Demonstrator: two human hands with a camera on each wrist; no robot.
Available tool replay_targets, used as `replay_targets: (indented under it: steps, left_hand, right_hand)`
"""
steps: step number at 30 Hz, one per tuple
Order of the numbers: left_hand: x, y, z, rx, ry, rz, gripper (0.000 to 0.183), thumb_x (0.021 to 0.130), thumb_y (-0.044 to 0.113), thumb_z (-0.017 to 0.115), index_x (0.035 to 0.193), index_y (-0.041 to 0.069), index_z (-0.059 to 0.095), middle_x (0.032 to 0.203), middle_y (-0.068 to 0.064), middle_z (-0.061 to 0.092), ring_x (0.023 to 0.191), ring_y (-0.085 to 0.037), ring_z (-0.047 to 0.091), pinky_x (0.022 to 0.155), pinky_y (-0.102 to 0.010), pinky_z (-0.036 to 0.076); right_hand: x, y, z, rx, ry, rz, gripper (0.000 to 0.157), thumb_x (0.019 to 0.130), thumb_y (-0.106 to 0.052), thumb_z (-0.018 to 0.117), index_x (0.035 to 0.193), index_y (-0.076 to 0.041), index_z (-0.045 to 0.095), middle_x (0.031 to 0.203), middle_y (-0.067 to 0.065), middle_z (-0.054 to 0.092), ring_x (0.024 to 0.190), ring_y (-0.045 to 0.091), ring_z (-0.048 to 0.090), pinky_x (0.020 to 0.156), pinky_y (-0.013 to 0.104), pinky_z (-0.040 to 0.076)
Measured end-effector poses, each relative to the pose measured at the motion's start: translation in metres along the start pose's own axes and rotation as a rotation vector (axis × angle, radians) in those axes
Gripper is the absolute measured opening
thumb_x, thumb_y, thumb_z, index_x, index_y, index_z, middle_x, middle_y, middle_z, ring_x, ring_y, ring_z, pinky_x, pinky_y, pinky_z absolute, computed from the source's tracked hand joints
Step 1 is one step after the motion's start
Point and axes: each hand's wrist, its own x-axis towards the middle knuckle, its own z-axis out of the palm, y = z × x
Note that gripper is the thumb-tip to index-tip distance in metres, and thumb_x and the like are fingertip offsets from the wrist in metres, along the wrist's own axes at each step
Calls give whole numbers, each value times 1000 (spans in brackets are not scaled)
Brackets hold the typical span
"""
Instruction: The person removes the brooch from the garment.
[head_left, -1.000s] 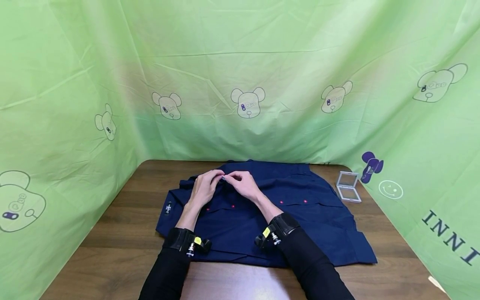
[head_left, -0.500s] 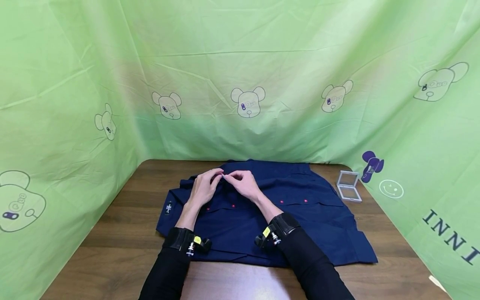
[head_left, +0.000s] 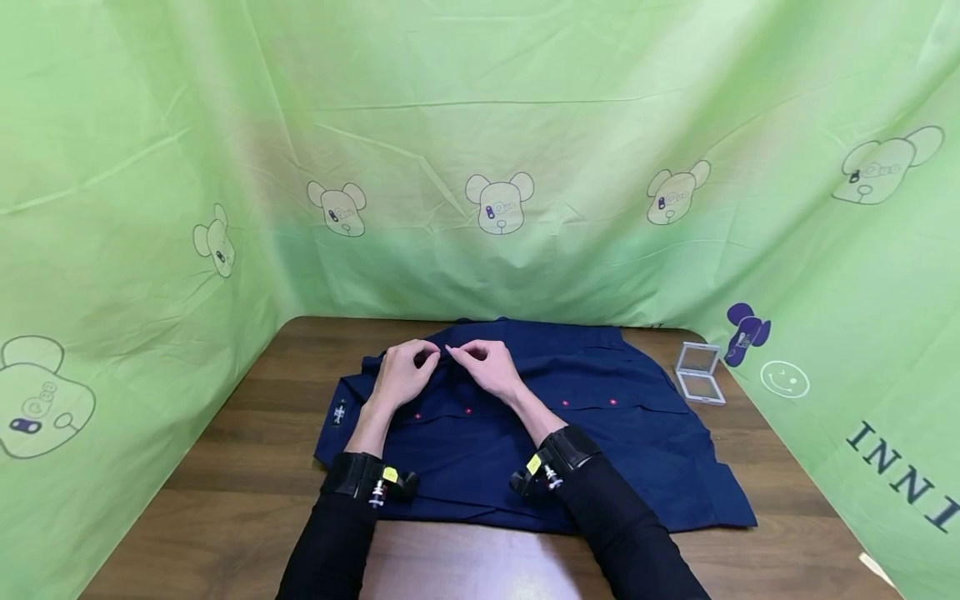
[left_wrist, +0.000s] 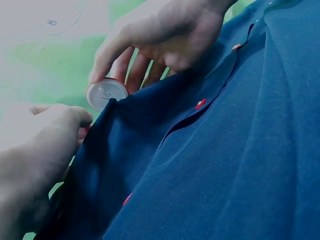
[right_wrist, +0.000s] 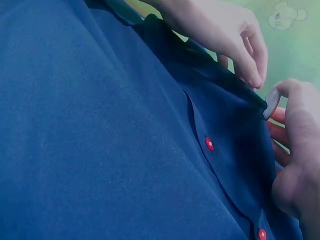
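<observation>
A navy button-up shirt (head_left: pixel 600 450) with red buttons lies spread on the table. My right hand (head_left: pixel 489 367) pinches a round badge (left_wrist: pixel 107 93) by its rim, fingers behind it. The badge's whitish back shows, with a thin pin sticking out, in both wrist views. A raised fold of the shirt meets the badge's lower edge. My left hand (head_left: pixel 405 375) is just left of the badge, fingers bent, thumb and index tips close together. Those fingertips lie at the fold; whether they grip cloth is hidden.
An open clear hinged case (head_left: pixel 700 386) rests at the table's right rear. The wooden table (head_left: pixel 225 467) shows around the shirt. Green printed curtains (head_left: pixel 420 100) hang behind and at both sides.
My left hand has drawn slightly left, its fingertips now apart from the badge. My right hand stays in nearly the same place with the badge. The shirt looks unchanged.
</observation>
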Motion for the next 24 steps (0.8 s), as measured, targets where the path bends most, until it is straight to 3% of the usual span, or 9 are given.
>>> replay_targets:
  steps: [19,24]
  left_hand:
    - [2,3,-6,14,-88,-46,14,98,24,70,105,16,79,104,0,78,94,-22,73,84,-41,56]
    - [0,1,-6,37,-93,-60,12,98,26,71,105,19,79,105,1,79,93,-20,74,82,-41,56]
  right_hand:
    - [-9,15,-1,-31,-4,21,23,91,-49,76,94,-27,82,92,-5,80,85,9,70,77,25,53]
    - [-6,13,1,-112,15,-16,19,90,-49,77,93,-30,81,91,-10,80,84,5,71,77,23,55]
